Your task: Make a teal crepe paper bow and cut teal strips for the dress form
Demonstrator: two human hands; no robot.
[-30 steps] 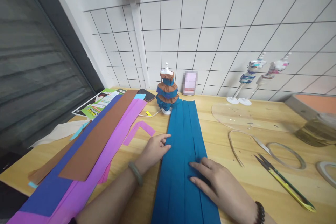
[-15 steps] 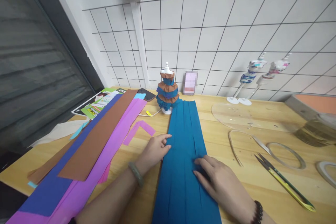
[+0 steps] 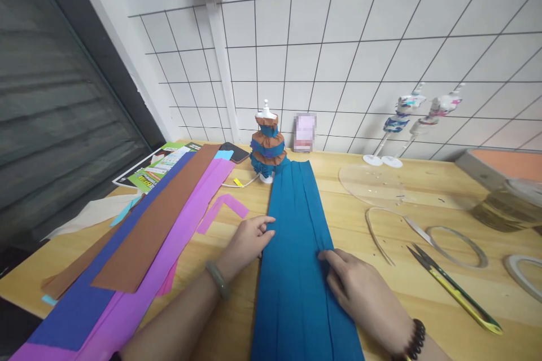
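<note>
A long strip of teal-blue crepe paper (image 3: 292, 271) with lengthwise creases runs from near me to a small dress form (image 3: 267, 138) wrapped in ruffled brown and blue paper. At the strip's left edge, my left hand (image 3: 254, 234) grips the paper between thumb and fingers, the index finger stretched over it. My right hand (image 3: 353, 279) has its fingers bent and pinched on the paper near the right edge, by a long crease. The undersides of both grips are hidden.
Brown (image 3: 156, 225), blue and purple paper strips lie at left beside a flyer (image 3: 158, 166). Yellow-handled scissors (image 3: 457, 290), rolls of tape (image 3: 459, 248) and a clear disc (image 3: 370, 183) are at right. Two more dress forms (image 3: 402, 115) stand near the wall, and a phone (image 3: 305, 132) leans there.
My right hand has moved slightly right, and its fingers have closed on the paper. The strip's near part has shifted right and its creases have changed. My left hand stays at the left edge.
</note>
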